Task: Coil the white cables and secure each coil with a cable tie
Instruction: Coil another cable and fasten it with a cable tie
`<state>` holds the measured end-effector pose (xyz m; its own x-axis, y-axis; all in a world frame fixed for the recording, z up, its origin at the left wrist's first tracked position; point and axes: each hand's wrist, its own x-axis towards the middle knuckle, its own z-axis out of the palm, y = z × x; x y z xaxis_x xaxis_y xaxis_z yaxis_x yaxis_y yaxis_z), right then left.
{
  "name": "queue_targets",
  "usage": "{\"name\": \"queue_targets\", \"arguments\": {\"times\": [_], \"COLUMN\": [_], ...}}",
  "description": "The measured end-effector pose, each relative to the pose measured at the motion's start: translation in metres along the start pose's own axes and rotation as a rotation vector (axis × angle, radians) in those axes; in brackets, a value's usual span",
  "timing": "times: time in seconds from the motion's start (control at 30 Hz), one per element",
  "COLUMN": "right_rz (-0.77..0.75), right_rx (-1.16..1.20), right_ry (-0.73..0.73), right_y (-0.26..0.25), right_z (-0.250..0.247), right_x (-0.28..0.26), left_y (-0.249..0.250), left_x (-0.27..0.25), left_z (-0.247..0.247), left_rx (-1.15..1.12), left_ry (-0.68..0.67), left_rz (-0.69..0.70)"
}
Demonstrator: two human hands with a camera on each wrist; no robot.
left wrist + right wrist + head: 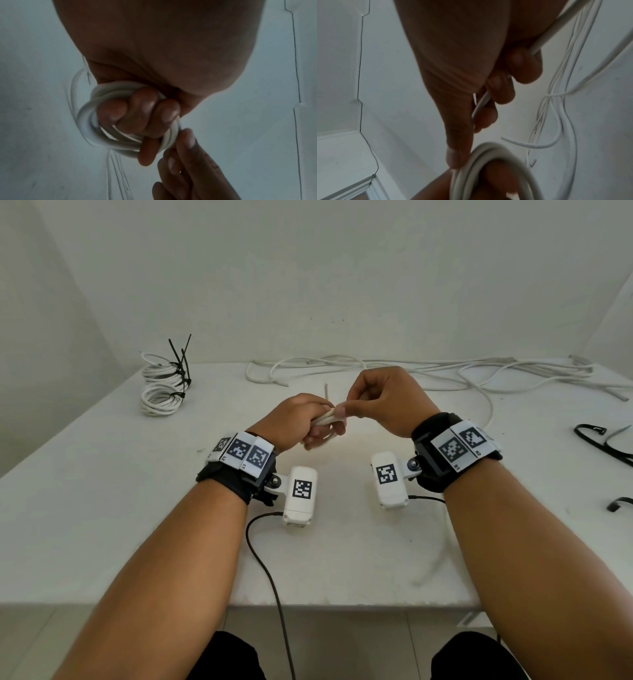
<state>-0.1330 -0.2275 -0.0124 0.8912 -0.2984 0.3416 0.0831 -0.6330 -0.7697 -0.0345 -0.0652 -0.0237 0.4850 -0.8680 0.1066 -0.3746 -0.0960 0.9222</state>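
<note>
My left hand (pixel 308 422) grips a small coil of white cable (pixel 89 121) above the table's middle, its fingers curled through the loops. One cable end (pixel 326 392) sticks up behind the hand. My right hand (pixel 370 405) pinches the same cable at the coil's edge, and the strand (pixel 539 44) runs through its curled fingers. The free length (pixel 486 405) trails off to the right behind that wrist. Two finished coils (pixel 162 386) bound with black ties lie at the far left.
Loose white cables (pixel 376 368) sprawl along the table's far edge (pixel 212 363) by the wall. Black cable ties (pixel 603 443) lie at the right edge. The wrist cameras' black leads (pixel 267 573) run over the near edge.
</note>
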Motion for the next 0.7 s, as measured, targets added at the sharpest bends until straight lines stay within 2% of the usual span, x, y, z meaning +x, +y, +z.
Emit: {"name": "queue_targets", "arguments": {"times": [0.23,0.33,0.53,0.6,0.7], "right_rz": [0.003,0.028,0.138,0.177,0.207], "right_rx": [0.108,0.095,-0.015,-0.07,-0.126], "right_ry": [0.068,0.039,-0.201,-0.307,-0.422], "right_y": [0.01,0.012,0.009,0.007,0.004], "right_z": [-0.007,-0.003,0.012,0.019,0.027], "right_x": [0.004,0.003,-0.001,-0.002,-0.005], "left_y": [-0.003,0.001,0.001,-0.003,-0.008], "left_x": [-0.003,-0.004,0.001,0.003,0.008], "left_z": [-0.004,-0.003,-0.005,-0.005,-0.003], "left_rx": [-0.373,-0.538,-0.833,-0.819,-0.723], "left_ry": [-0.058,-0.077,-0.022,0.042,0.222], "left_rz": [0.079,0.14,0.292,0.293,0.226]}}
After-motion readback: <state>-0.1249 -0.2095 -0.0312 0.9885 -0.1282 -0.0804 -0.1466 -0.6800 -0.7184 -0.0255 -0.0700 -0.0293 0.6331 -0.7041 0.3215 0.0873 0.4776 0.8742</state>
